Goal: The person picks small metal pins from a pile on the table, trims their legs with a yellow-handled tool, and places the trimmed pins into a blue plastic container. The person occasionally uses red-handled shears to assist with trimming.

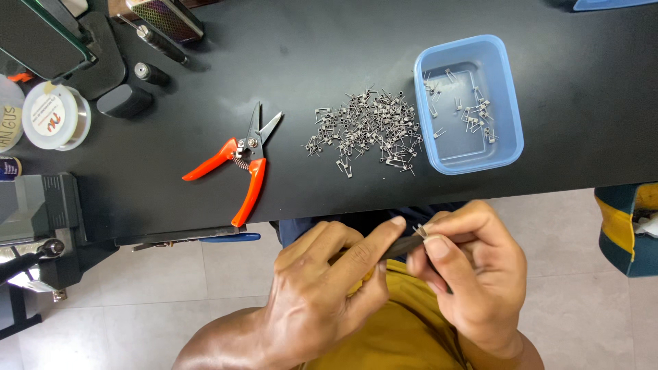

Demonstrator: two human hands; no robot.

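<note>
I see both hands held off the near edge of the black table (pixel 171 185), over the lap, with the work pinched between them. My left hand (pixel 322 288) is closed around a dark slim tool (pixel 401 247), index finger laid straight along its top; the tool's long axis runs from lower left up to the right, and its tip ends right at the fingertips of the other hand. My right hand (pixel 473 274) is closed too, thumb and forefinger pinching a small wire coil (pixel 419 231) whose short legs stick up just above the thumbnail. So the coil sits at the very tip of the tool, touching or nearly touching it; I cannot tell whether the tool's end is threaded through the coil or only pressed against it, the fingers cover that spot.

The relation that matters here: the coil lies to the right of the left hand's grip, in line with the tool's axis, and the right hand is the one holding it.

On the table, well apart from both hands, a loose pile of coils (pixel 367 130) lies just left of a blue plastic tub (pixel 507 103) with fewer coils scattered inside. The tub is nearer my right hand, the pile roughly straight ahead. Orange-handled cutters (pixel 240 164) lie open to the left of the pile, nearer my left hand, untouched
</note>
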